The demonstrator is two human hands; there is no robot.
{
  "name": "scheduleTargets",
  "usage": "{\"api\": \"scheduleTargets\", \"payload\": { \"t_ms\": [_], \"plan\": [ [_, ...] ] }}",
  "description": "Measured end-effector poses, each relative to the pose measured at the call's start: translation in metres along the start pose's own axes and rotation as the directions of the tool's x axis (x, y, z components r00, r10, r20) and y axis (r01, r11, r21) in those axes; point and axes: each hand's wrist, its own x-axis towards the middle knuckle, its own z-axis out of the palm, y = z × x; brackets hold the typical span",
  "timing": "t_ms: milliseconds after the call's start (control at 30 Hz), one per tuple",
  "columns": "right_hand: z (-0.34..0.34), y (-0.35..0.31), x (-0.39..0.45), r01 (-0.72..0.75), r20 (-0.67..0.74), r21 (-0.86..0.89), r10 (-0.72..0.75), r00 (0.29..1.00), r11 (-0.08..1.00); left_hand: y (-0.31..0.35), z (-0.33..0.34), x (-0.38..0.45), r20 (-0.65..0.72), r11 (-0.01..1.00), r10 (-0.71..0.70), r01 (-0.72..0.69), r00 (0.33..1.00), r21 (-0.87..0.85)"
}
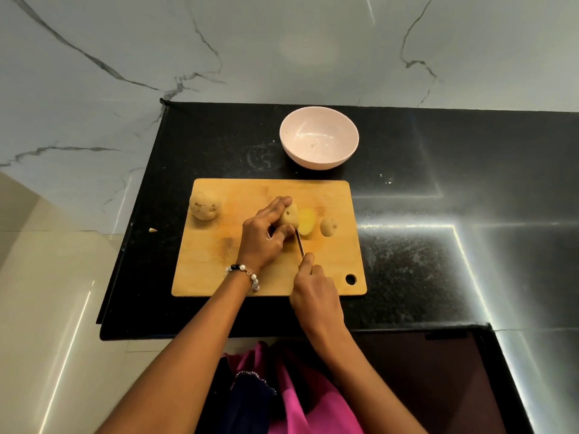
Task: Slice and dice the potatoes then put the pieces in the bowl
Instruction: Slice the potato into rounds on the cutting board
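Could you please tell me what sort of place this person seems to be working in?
Most likely a home kitchen: a polished black stone countertop against marble-patterned wall tiles, with a rectangular wooden chopping board carrying potatoes and a pale pink round bowl set behind it.

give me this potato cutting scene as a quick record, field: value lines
left hand: holds potato being cut
right hand: grips knife, blade at the potato
cut slice: lies right of blade
end piece: right of slice
whole potato: board's left edge
cutting board: on black counter
bowl: beyond board, no pieces inside
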Motion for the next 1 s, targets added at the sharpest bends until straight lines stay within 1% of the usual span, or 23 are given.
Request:
{"api": "scheduleTargets", "payload": {
  "t_ms": [100,133,167,233,267,367,467,600,700,767,900,1000],
  "plan": [
    [-0.003,0.005,0.013,0.028,0.022,0.091,-0.03,0.999,0.995,0.002,-0.001,0.0,0.022,1.0,-0.019,0.019,1.0,-0.011],
    [-0.004,0.009,0.018,0.048,-0.007,0.102,-0.048,0.999,0.994,0.002,-0.002,0.0,0.023,1.0,-0.02,0.021,1.0,-0.014],
    [-0.005,0.012,0.018,0.071,-0.039,0.068,-0.068,0.997,0.995,0.002,-0.001,-0.001,0.019,1.0,-0.017,0.017,1.0,-0.015],
    [-0.004,0.019,0.015,0.06,-0.033,0.009,-0.059,0.998,0.998,0.003,-0.001,-0.002,0.007,1.0,-0.009,0.009,1.0,-0.011],
    [-0.001,0.024,0.015,0.055,-0.06,0.013,-0.054,0.997,0.998,0.003,0.0,-0.002,0.0,1.0,-0.008,0.008,1.0,-0.011],
    [-0.002,0.036,0.024,0.034,-0.057,0.105,-0.028,0.998,0.994,0.003,0.0,-0.003,-0.002,1.0,-0.012,0.012,1.0,-0.015],
    [-0.009,0.043,0.037,0.038,-0.12,0.178,-0.016,0.993,0.983,0.002,0.0,-0.003,0.001,1.0,-0.02,0.02,1.0,-0.013],
    [-0.027,0.035,0.031,0.087,-0.195,0.333,-0.021,0.981,0.939,0.0,0.0,-0.002,0.012,1.0,-0.005,0.005,1.0,0.004],
    [-0.034,0.023,0.018,0.126,-0.209,0.401,-0.043,0.977,0.907,-0.001,0.0,-0.001,0.007,1.0,0.006,-0.006,1.0,0.005],
    [-0.033,0.018,0.014,0.123,-0.193,0.43,-0.042,0.98,0.895,-0.001,0.0,-0.002,0.002,1.0,0.005,-0.005,1.0,0.0],
    [-0.032,0.016,0.013,0.087,-0.164,0.431,-0.017,0.986,0.898,0.0,0.001,-0.002,-0.002,1.0,-0.01,0.01,1.0,-0.004],
    [-0.032,0.016,0.014,0.092,-0.166,0.421,-0.023,0.986,0.902,0.0,0.001,-0.002,-0.008,1.0,-0.012,0.012,1.0,-0.001]
  ]
}}
